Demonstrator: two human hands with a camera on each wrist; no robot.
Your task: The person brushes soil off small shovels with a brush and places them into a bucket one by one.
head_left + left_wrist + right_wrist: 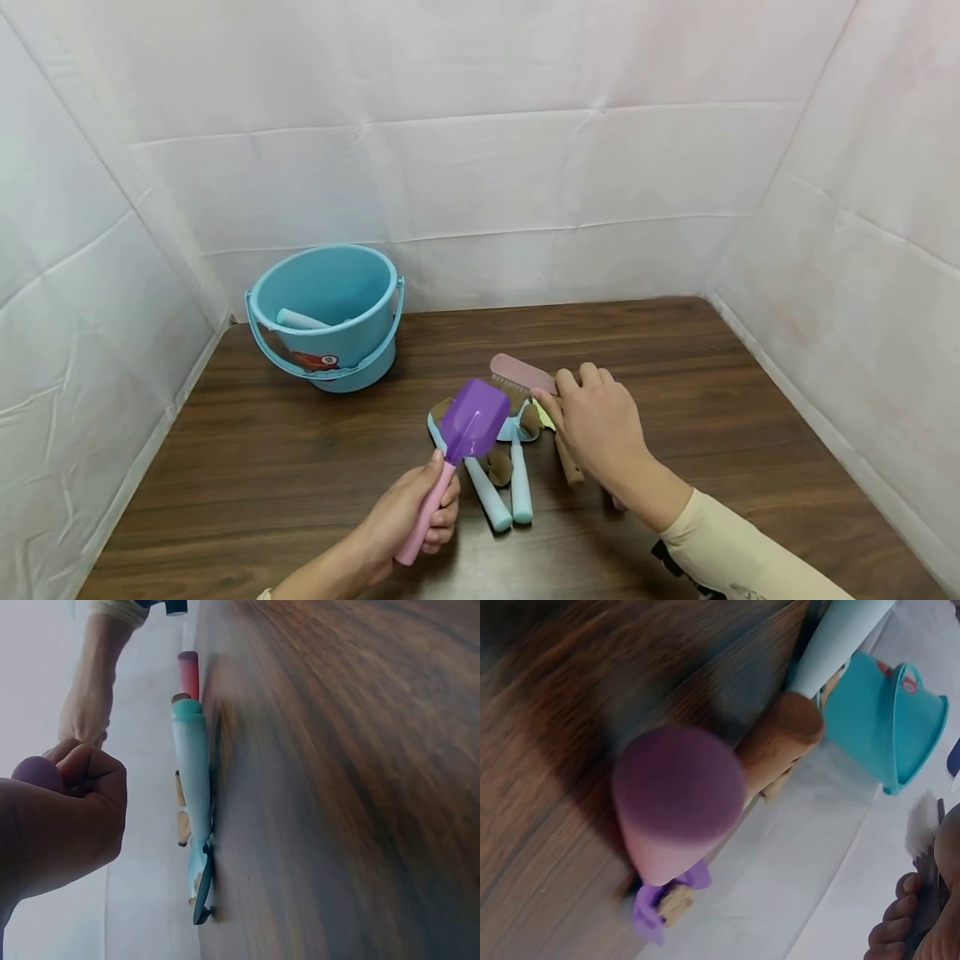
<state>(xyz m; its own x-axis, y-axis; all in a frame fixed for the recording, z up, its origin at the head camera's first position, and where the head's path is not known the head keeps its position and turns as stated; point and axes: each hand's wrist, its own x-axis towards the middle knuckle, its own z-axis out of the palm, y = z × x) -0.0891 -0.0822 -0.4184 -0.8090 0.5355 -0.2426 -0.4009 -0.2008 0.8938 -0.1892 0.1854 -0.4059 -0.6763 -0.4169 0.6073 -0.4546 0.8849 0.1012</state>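
My left hand [416,521] grips the pink handle of a toy shovel, its purple blade [474,417] raised above the tools on the table. In the left wrist view the left hand [71,817] is curled round that handle, whose round end shows. My right hand [600,421] holds a pink brush [522,373], bristles downward, over the right of the pile; its handle is mostly hidden. Under that hand, a pink-handled tool [671,817] with a purple head lies on the table. Beside it are a wooden-handled tool [567,462] and two tools with pale blue handles [521,492].
A light blue bucket [360,354] stands at the back left, a pale handle [298,320] inside it. Brown pieces [498,467] lie among the tools. White cloth walls [480,167] enclose the wooden table [262,492] at the back and both sides.
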